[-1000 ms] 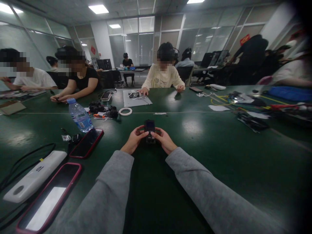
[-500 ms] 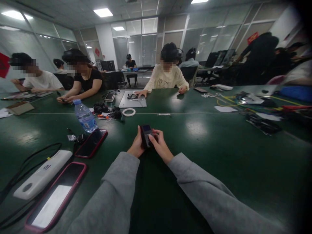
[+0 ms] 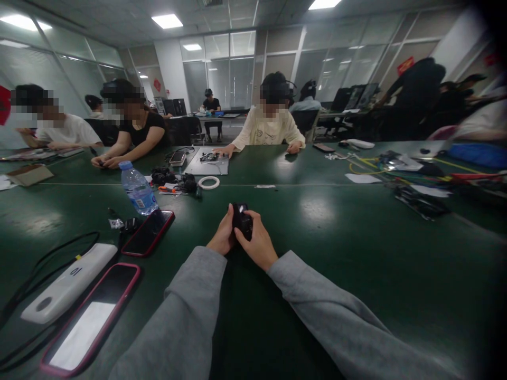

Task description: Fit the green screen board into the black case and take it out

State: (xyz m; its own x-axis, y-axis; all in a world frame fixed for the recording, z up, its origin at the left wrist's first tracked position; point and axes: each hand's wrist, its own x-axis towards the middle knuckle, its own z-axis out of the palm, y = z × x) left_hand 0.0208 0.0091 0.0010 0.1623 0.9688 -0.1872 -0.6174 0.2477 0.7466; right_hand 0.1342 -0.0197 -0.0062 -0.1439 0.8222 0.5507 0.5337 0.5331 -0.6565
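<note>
A small black device (image 3: 240, 216) with a little screen is gripped between both my hands above the dark green table (image 3: 336, 248). My left hand (image 3: 222, 237) curls round its left side. My right hand (image 3: 256, 241) wraps over its front and right side, fingers closed on it. Both forearms are in grey sleeves. Most of the device is hidden behind my fingers.
To my left lie two red-cased phones (image 3: 148, 232) (image 3: 91, 317), a white power bank (image 3: 66, 283) with black cables, and a water bottle (image 3: 137, 188). A white tape ring (image 3: 208, 182) and small parts sit further back. Other people sit across the table.
The device has turned in my hands from screen-up to edge-on, and my right hand has closed further over its front. My view shifted slightly.
</note>
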